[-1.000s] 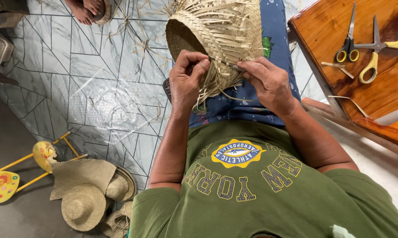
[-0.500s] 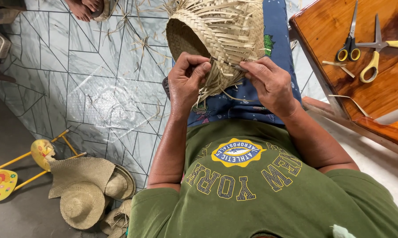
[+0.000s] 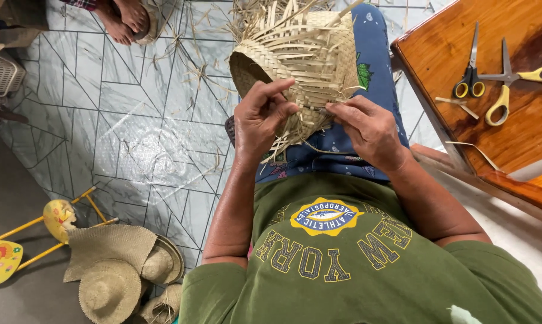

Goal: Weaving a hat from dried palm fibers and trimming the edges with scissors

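Here, a half-woven straw hat (image 3: 301,60) rested on the person's lap, over the blue patterned trousers (image 3: 373,90), with its hollow crown facing left and loose straw strips (image 3: 277,18) bristling from its unfinished edge. The left hand (image 3: 262,117) was curled against the near edge of the weave, thumb and forefinger pinched together on a strand at the rim. The right hand (image 3: 367,126) met it from the other side, its fingers pressed together on a thin strip just beside the left thumb; whether it gripped one strand or several could not be told. More strips dangled from the hat's near edge between the two wrists.

At the right, a wooden table (image 3: 523,156) carried a pair of black-handled scissors (image 3: 470,69) near its left edge and a pair of yellow-handled scissors (image 3: 511,84) just beside them, toward the far right edge. A short straw offcut (image 3: 457,105) lay close to the black handles.

On the tiled floor (image 3: 121,120), stray straw scraps (image 3: 193,60) lay scattered near the far edge, where another person's bare feet (image 3: 124,18) showed. In the near left corner sat a pile of finished straw hats (image 3: 118,273), touching one another, beside a small yellow toy (image 3: 36,231).
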